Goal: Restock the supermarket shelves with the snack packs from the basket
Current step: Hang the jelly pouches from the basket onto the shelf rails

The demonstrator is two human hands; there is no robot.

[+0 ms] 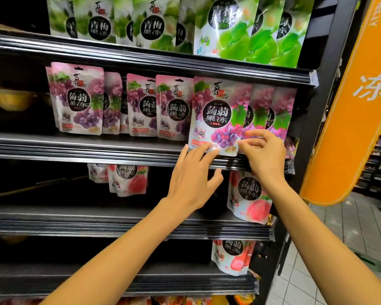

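A purple grape jelly pack [218, 113] stands upright at the front right of the second shelf [86, 146]. My left hand [194, 177] has its fingertips on the pack's bottom left edge, fingers spread. My right hand [262, 150] pinches the pack's bottom right corner between thumb and fingers. More grape packs [79, 100] line the same shelf to the left and stand behind the front one. The basket is out of sight.
Green plum jelly packs [150, 25] fill the top shelf. Pink peach jelly packs [249, 197] stand on the third shelf, red ones [233, 256] on the fourth. An orange sign [348, 102] hangs at the right, beside a tiled aisle floor [330, 260].
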